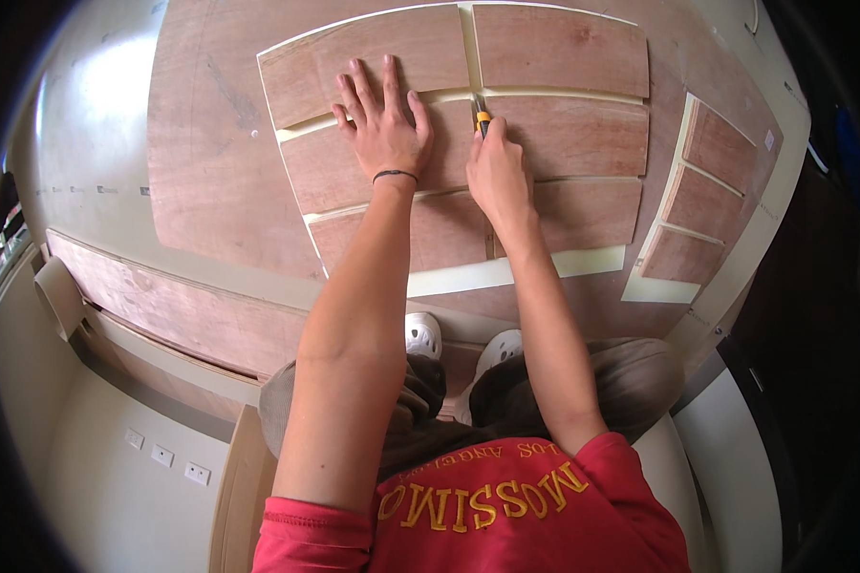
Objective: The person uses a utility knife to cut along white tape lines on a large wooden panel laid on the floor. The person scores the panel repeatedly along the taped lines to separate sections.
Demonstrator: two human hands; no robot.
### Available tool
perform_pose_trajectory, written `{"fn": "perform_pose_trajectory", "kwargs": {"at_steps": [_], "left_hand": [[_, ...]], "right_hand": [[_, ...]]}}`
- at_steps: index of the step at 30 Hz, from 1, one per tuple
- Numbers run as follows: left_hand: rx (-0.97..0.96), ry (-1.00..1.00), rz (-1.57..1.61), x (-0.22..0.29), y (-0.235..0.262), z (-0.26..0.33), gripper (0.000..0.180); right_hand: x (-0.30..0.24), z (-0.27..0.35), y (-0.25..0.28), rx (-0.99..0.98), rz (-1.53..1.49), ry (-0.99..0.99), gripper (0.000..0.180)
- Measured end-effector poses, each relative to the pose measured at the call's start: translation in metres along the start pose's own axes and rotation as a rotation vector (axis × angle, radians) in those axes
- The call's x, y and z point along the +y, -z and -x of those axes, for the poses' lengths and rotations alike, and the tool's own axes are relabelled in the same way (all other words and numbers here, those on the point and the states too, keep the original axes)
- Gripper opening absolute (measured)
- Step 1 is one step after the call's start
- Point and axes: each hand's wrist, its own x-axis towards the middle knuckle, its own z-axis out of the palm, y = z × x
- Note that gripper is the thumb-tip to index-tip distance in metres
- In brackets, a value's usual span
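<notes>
My left hand lies flat with spread fingers across two wooden panels, the upper left panel and the middle left panel. In my right hand is a yellow and black utility knife, its blade end pointing away from me. The knife tip is at the crossing of the gaps between panels, beside the middle right panel. Several such panels lie in two columns on a pale cream sheet, which shows as strips between them. Whether the blade touches the sheet is too small to tell.
To the right, a narrower cream strip carries three small wooden pieces. Everything lies on a large brown board. A long wooden plank runs along the near left edge. White shoes are below the panels; wall sockets show at lower left.
</notes>
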Motion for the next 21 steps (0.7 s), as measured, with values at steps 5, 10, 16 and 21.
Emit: {"fn": "perform_pose_trajectory", "kwargs": {"at_steps": [5, 10, 16, 21], "left_hand": [[0.011, -0.003, 0.011, -0.004, -0.002, 0.002, 0.057], [0.032, -0.019, 0.006, -0.007, -0.006, 0.003, 0.058], [0.054, -0.024, 0.036, -0.003, -0.007, -0.003, 0.057], [0.042, -0.037, 0.024, -0.005, -0.008, -0.001, 0.057]], "right_hand": [[-0.009, -0.001, 0.005, -0.063, 0.067, -0.058, 0.022], [-0.005, 0.010, 0.006, -0.085, 0.050, -0.094, 0.024], [0.025, 0.057, -0.001, -0.128, 0.066, -0.149, 0.026], [0.027, 0.070, -0.010, -0.079, 0.128, -0.103, 0.022]]}}
